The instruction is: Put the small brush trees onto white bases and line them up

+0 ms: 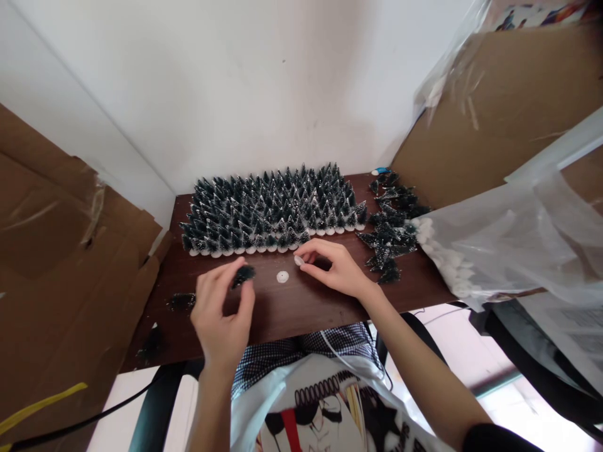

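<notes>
Between the thumb and fingers of my left hand [221, 307] is a small dark green miniature tree [244, 275], held above the table. My right hand [332, 267] pinches a small white round base [298, 260] by its edge. On the brown tabletop between the hands lies another white round base [282, 277], flat and apart from both. Just beyond my hands stand rows of snow-tipped miniature trees [273, 210], upright on white bases and packed close together.
Loose trees [391, 226] lie piled at the right, beside a plastic bag [490, 232] with white bases [447, 263] at its mouth. Two single trees lie at the table's left [181, 301]. Cardboard [61, 251] flanks the left side; a white wall [264, 81] stands behind.
</notes>
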Motion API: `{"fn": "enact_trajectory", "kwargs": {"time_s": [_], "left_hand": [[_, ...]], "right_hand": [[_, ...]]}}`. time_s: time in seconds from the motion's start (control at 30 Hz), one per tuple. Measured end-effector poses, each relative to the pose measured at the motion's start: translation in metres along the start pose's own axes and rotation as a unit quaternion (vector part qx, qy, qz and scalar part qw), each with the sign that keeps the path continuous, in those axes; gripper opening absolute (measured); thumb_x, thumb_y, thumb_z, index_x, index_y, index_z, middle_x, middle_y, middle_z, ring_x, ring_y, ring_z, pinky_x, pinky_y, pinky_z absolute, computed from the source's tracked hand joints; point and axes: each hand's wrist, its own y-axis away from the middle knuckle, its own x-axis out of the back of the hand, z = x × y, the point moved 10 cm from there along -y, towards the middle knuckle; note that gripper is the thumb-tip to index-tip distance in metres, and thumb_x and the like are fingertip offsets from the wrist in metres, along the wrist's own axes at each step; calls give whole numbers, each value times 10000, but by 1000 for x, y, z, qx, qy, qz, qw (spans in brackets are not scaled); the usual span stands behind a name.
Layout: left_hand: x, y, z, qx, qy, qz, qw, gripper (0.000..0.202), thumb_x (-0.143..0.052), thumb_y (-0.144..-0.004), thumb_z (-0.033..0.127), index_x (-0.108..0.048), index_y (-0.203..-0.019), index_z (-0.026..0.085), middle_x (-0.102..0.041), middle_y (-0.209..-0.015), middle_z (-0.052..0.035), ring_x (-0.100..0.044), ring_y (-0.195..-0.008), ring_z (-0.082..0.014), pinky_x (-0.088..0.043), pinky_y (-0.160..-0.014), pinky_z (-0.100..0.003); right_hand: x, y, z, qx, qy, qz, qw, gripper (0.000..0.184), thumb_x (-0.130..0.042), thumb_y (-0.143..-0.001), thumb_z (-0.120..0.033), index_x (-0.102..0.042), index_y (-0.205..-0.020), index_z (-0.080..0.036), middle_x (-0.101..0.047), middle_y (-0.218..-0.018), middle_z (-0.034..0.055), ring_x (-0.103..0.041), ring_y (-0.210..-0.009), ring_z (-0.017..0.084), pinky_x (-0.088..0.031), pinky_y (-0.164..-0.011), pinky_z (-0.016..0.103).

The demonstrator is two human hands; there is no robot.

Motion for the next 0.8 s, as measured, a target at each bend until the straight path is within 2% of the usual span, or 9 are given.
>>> {"fn": "enact_trajectory", "kwargs": {"time_s": [0.13, 0.23, 0.37, 0.53, 0.8], "left_hand": [[-36, 8, 11, -34, 50, -115, 992, 355, -599, -922, 132, -677, -1249, 246, -712, -1115, -61, -639, -1038, -221, -517, -942, -378], [-51, 12, 12, -39, 70, -156, 984, 349, -577, -939, 143, -671, -1260, 244, -717, -1132, -73, -639, -1049, -229, -528, -937, -391], [-60, 13, 8, -32, 72, -171, 982, 359, -572, -954, 171, -648, -1296, 249, -713, -1146, -79, -632, -1064, -236, -524, -947, -411], [-62, 11, 10, -43, 68, -176, 981, 377, -601, -950, 186, -632, -1322, 243, -702, -1096, -67, -612, -1009, -221, -514, -906, -384], [-64, 9, 14, -52, 61, -182, 980, 348, -593, -960, 199, -635, -1303, 232, -685, -1044, -67, -594, -958, -214, -507, -861, -368]], "right_hand": [[7, 0, 0, -13, -44, 32, 998, 143, -677, -906, -225, -691, -1047, -206, -703, -984, 45, -669, -820, 150, -577, -803, 320], [8, 0, 2, -30, -80, 41, 995, 154, -693, -894, -248, -696, -1042, -207, -719, -999, 52, -685, -834, 156, -591, -825, 333], [7, 0, 5, -52, -142, 40, 988, 181, -721, -874, -282, -698, -1037, -206, -735, -999, 58, -703, -857, 163, -607, -846, 347], [-1, 2, 9, -71, -206, 13, 976, 216, -755, -848, -291, -701, -1039, -207, -736, -1011, 52, -710, -877, 159, -614, -884, 360], [-1, 2, 10, -73, -218, 10, 973, 201, -758, -848, -282, -718, -1025, -196, -737, -1005, 56, -711, -887, 161, -610, -885, 359]]}}
